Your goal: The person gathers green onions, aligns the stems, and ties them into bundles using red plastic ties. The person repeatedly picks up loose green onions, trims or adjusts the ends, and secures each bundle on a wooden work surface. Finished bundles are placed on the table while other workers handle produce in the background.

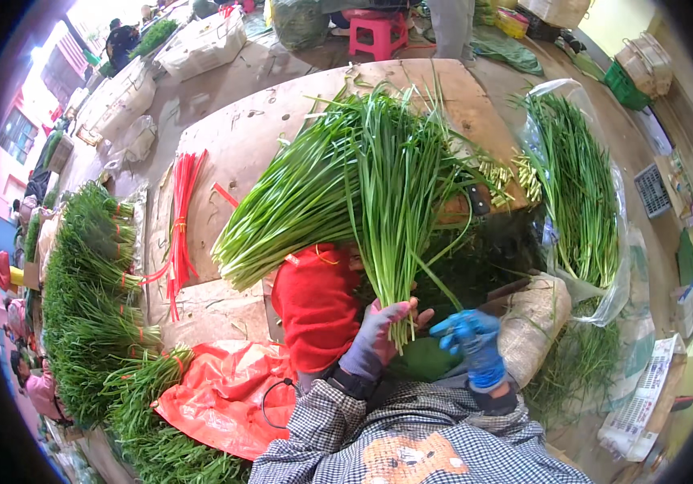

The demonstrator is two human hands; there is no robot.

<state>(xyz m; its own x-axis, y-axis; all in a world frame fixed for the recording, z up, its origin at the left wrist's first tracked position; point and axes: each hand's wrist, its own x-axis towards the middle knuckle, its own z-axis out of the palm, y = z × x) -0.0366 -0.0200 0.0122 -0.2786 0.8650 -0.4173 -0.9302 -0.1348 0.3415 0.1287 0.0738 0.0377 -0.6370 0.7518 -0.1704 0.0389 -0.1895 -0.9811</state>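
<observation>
My left hand (377, 336), in a greyish-purple glove with bare fingertips, grips a bunch of garlic chives (392, 212) by its pale stalk ends. The leaves fan away from me over the board. My right hand (473, 345) wears a blue glove and is just right of those stalks. One straight chive leaf (437, 281) runs down into its curled fingers, where its end is hidden. Beyond the held bunch, a larger heap of loose chives (304, 181) lies on the wooden board (249, 136), pale ends towards the left front.
Red tie strips (183, 224) lie left on the board. A black-handled tool (478, 199) sits near cut stalks (495, 178). Tied green bundles (92, 290) line the left side. More chives (582, 181) fill a clear plastic bag at right. A pink stool (378, 36) stands beyond.
</observation>
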